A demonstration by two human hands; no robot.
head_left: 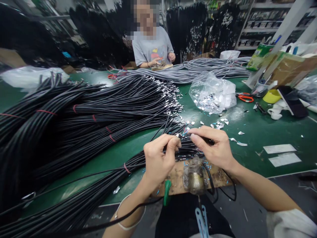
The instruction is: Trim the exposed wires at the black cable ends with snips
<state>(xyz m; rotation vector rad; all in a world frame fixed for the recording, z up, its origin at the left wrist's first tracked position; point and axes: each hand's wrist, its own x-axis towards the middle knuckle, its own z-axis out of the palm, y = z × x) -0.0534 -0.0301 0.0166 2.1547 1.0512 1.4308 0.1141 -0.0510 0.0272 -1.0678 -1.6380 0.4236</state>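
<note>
My left hand (159, 160) is closed in a pinch on a black cable, whose stripped end shows thin coloured wires (184, 132) between my two hands. My right hand (216, 148) is closed around a slim dark tool (206, 140), mostly hidden by the fingers, so its kind is unclear. Its fingertips are at the coloured wires. Below the hands, a wooden board (177, 185) lies at the table edge, carrying a metal cylinder (196, 180) wrapped in clear plastic. A green clip (167, 191) is on the board's front edge, beneath my left hand.
Large bundles of black cables (119, 112) with red ties cover the left of the green table (250, 132). Grey cables (198, 67) lie farther back. A plastic bag (214, 94) of scraps, orange-handled scissors (245, 97) and yellow tape (271, 96) are right. A person (153, 46) sits opposite.
</note>
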